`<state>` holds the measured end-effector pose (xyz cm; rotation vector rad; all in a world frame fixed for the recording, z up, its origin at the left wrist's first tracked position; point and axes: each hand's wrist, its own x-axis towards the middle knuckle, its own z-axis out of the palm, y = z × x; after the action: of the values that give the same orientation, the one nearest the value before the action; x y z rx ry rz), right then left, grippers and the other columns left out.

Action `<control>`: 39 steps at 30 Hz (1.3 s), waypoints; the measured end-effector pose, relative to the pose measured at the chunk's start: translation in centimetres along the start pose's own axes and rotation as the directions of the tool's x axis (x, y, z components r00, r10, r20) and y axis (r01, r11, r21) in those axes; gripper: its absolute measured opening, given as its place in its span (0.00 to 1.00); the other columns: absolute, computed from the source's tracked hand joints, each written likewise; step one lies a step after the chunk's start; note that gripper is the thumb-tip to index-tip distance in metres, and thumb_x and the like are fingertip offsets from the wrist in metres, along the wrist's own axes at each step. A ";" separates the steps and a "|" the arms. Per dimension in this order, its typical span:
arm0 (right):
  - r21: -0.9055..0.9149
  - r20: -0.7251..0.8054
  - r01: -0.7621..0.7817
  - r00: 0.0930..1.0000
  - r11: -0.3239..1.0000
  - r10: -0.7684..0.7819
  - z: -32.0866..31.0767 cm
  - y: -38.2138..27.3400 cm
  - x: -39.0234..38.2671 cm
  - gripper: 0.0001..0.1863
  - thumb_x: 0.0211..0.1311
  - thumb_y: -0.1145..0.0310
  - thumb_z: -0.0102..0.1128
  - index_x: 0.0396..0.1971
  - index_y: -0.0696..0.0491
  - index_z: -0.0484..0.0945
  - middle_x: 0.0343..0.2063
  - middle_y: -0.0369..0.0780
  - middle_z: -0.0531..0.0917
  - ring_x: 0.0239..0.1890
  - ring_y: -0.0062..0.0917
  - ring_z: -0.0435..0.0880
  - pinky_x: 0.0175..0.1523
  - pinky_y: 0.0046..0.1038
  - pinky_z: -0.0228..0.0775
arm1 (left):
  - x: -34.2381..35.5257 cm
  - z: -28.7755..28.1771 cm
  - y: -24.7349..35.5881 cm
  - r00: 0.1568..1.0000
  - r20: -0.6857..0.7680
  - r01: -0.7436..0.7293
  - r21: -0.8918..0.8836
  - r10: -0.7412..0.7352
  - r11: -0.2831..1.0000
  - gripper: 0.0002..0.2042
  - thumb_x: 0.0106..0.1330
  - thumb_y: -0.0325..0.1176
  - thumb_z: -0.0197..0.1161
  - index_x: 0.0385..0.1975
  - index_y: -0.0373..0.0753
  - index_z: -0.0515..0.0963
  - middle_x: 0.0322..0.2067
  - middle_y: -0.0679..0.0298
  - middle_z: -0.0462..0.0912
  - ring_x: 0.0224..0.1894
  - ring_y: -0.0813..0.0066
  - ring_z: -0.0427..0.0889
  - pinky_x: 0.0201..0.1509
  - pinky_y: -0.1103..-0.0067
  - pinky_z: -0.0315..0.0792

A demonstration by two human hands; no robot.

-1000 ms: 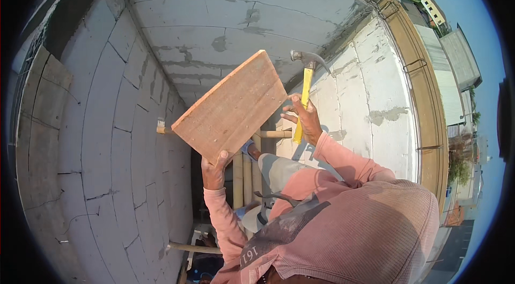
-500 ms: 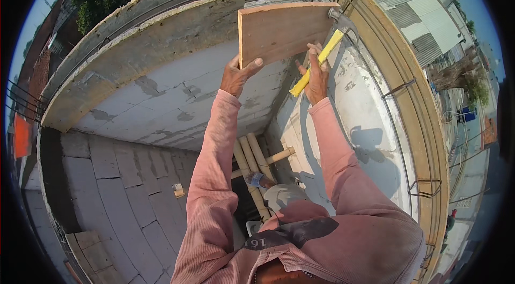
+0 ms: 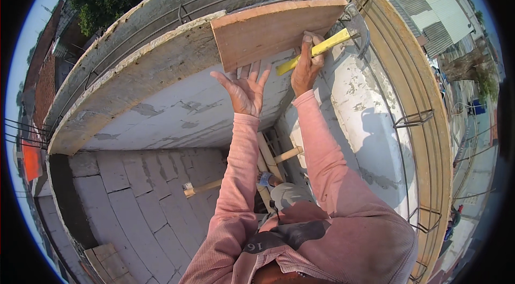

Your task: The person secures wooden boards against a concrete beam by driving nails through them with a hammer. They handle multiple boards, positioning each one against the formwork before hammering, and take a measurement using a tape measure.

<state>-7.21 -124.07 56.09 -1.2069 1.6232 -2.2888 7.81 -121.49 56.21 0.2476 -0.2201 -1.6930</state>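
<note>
- Board [image 3: 273, 32]: reddish-brown, standing on edge, tilted, at top of wall ahead; its L end is meeting or overlapping stained plank [image 3: 145, 67]; exact contact unclear.
- R hand [image 3: 307, 69]: grasping hammer [image 3: 335, 39] by yellow handle while pressing a digit to board's face, approx. lower R portion.
- Hammer: lying slantwise across the grip, head sitting just beside board's R end; not striking.
- L hand [image 3: 248, 93]: released, palm up, fingers spread, sitting at board's lower edge; touching or not, I can't tell from where I'm standing.
- Step (my judgement): positioning board vs. plank line; R hand apparently doing most of the steadying.
- Next move, prob.: calling for firm L-hand support, ends checked, fingers kept clear, before R hand is freeing hammer for use.
- Surroundings: pale block wall [image 3: 134, 214] is standing L; bamboo poles [image 3: 288, 154] are crossing below.
</note>
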 end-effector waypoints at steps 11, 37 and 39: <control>0.107 -0.044 -0.032 0.998 0.994 0.036 1.0 0.2 0.3 0.15 0.73 0.64 0.56 0.46 0.61 0.76 0.47 0.42 0.78 0.52 0.28 0.74 0.53 0.32 0.71 | 1.5 2.9 1.1 0.988 -0.142 -0.033 0.214 0.064 0.976 0.49 0.63 0.75 0.40 0.75 0.53 0.31 0.72 0.42 0.39 0.73 0.37 0.52 0.73 0.54 0.63; -0.088 0.159 -0.292 0.940 0.952 0.303 -4.1 -0.2 -0.5 0.27 0.70 0.51 0.58 0.58 0.56 0.74 0.58 0.44 0.71 0.58 0.30 0.71 0.58 0.35 0.72 | 1.9 2.3 0.7 0.962 -0.266 0.009 0.238 0.056 0.971 0.41 0.67 0.74 0.26 0.74 0.58 0.34 0.74 0.51 0.38 0.76 0.42 0.44 0.72 0.41 0.57; 0.045 0.209 -0.399 0.900 0.916 0.382 -3.4 -1.2 -0.2 0.31 0.70 0.45 0.55 0.58 0.59 0.74 0.59 0.48 0.72 0.58 0.34 0.72 0.61 0.34 0.67 | 2.5 2.7 0.7 0.959 -0.273 0.000 0.256 0.072 0.967 0.42 0.67 0.74 0.24 0.75 0.55 0.33 0.74 0.51 0.37 0.76 0.44 0.42 0.73 0.43 0.56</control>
<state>-8.86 -120.87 56.57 -0.9467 1.5130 -1.9065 7.38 -124.08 58.93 0.6672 -0.2277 -1.5702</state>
